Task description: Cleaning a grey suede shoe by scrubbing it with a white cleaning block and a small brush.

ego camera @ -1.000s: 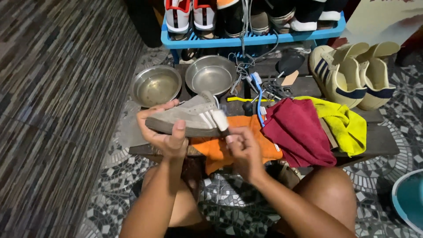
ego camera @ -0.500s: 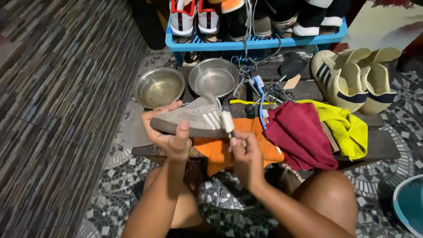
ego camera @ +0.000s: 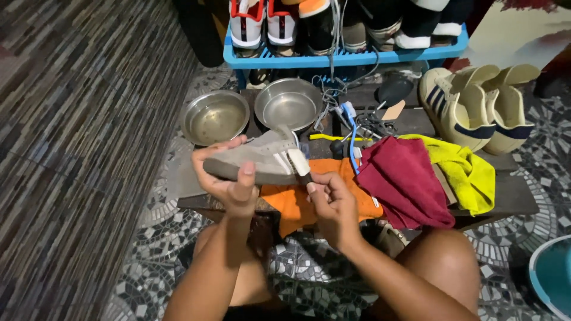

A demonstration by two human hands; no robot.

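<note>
My left hand (ego camera: 229,181) grips a grey suede sneaker (ego camera: 256,157) by its sole, holding it on its side above an orange cloth (ego camera: 297,199). My right hand (ego camera: 333,202) holds a small brush (ego camera: 299,165) with a dark handle and pale bristles, its head pressed against the sneaker's heel end. Both hands hover over a low dark wooden bench (ego camera: 511,199), just in front of my bare knees.
Two steel bowls (ego camera: 215,116) (ego camera: 289,104) sit behind the shoe. A maroon cloth (ego camera: 404,178) and yellow cloth (ego camera: 464,169) lie to the right, with toothbrushes (ego camera: 351,128) and a cream sneaker pair (ego camera: 476,107). A blue shoe rack (ego camera: 345,58) stands behind. A teal basin (ego camera: 553,273) is at right.
The view has shifted slightly. The brush has moved a little along the heel end of the sneaker, which my left hand keeps holding in about the same place.
</note>
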